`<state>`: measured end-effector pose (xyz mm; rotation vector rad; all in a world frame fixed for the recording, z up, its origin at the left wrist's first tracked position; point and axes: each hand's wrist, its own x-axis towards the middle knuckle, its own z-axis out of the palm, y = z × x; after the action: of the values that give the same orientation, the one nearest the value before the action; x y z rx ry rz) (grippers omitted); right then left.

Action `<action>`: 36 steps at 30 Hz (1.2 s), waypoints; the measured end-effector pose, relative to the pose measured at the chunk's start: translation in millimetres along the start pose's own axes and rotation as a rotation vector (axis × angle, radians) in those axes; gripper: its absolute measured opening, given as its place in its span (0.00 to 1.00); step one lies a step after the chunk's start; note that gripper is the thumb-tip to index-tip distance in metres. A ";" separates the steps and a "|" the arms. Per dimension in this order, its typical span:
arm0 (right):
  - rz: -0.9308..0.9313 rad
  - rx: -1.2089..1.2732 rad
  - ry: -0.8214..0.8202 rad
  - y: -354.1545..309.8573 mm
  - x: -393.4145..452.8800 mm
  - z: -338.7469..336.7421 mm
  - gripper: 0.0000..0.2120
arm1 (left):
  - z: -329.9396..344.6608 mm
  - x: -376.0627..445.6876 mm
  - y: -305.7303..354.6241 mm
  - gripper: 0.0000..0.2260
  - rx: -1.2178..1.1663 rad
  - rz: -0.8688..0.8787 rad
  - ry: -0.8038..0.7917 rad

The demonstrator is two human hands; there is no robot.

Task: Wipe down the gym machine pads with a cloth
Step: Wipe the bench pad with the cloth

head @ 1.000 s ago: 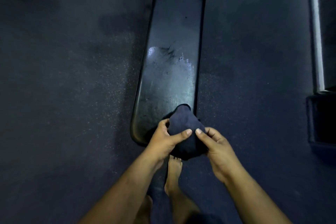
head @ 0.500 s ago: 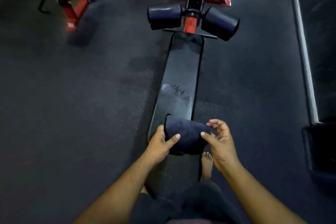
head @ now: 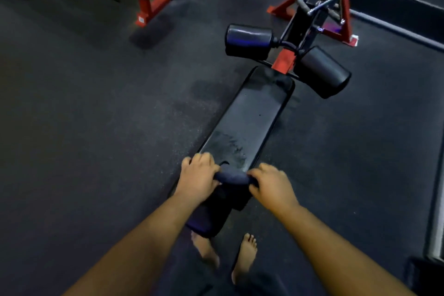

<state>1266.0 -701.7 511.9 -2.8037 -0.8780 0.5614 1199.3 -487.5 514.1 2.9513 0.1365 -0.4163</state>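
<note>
Now the left hand (head: 198,176) and the right hand (head: 271,184) both grip a dark cloth (head: 231,178), fingers curled round its rolled top edge. It hangs over the near end of the long bench pad (head: 249,122), below two roller pads (head: 248,42).

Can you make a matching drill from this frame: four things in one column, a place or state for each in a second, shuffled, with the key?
Things:
1. cloth
2. bench pad
3. roller pads
4. bare feet

Places or states:
A. on the dark floor, below the near end of the bench
B. at the far end of the bench, one each side of a red post
C. gripped at both ends by the left hand and right hand
D. long, black, with a dull smear near the hands

Pairs: 1-C, 2-D, 3-B, 4-A
</note>
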 end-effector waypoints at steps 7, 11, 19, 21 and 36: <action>-0.007 0.104 0.290 38.3 83.7 13.0 0.17 | 42.7 103.1 -20.3 0.18 -0.186 0.079 0.258; -0.030 0.045 0.037 54.9 102.5 100.4 0.22 | 134.9 122.2 -44.1 0.25 -0.200 0.116 0.155; 0.162 -0.057 -0.086 29.3 215.3 241.6 0.45 | 302.0 120.0 -93.8 0.36 -0.208 -0.218 0.021; 0.215 -0.084 -0.061 12.8 223.0 266.8 0.41 | 314.3 121.1 -97.0 0.35 -0.216 -0.248 0.016; 0.145 -0.094 0.036 46.8 355.1 231.9 0.33 | 315.9 121.6 -95.2 0.40 -0.122 -0.196 -0.027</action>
<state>1468.4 -528.4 178.5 -2.9709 -0.7161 0.4991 1220.8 -438.7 166.5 2.8212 0.4343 -0.4557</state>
